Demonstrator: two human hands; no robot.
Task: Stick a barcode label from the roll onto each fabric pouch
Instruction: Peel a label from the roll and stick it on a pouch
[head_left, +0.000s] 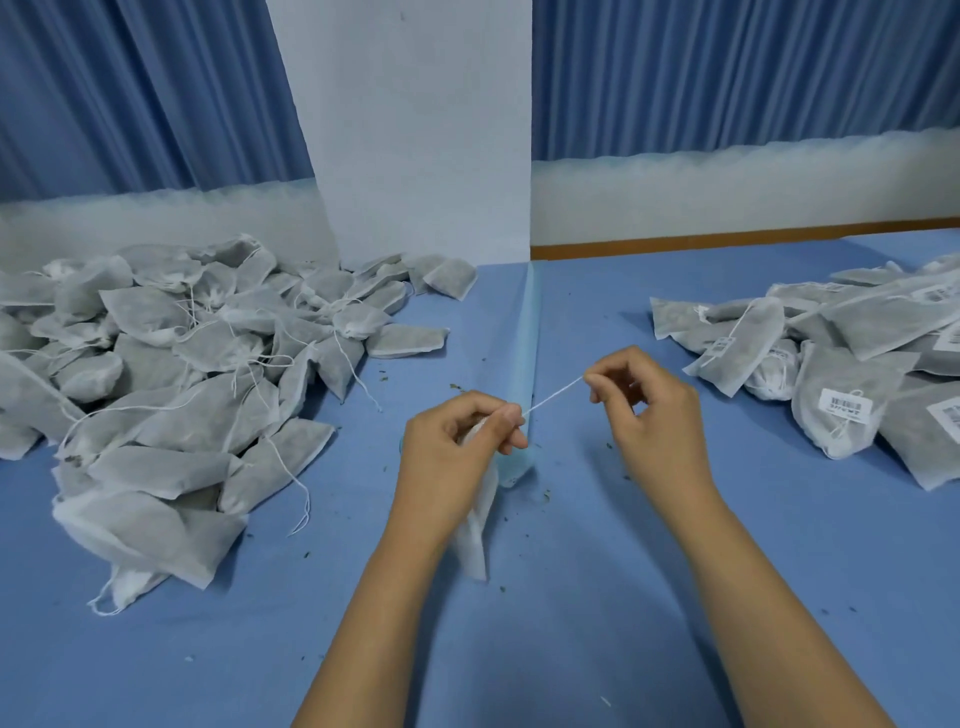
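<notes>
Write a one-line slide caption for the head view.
Left hand grips a pouch; right hand pinches its taut drawstring.

The top of the white fabric pouch is hidden inside the left hand, and the end of its thin white drawstring is concealed within the right hand. The unlabelled pouch heap is cut off by the left edge, the labelled pouch heap by the right. The white barcode labels' print cannot be read.

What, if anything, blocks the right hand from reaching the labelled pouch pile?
Probably yes, it can reach: only open table lies between the right hand and the labelled pouch pile, though it is pinching the drawstring of the pouch the left hand holds.
</notes>
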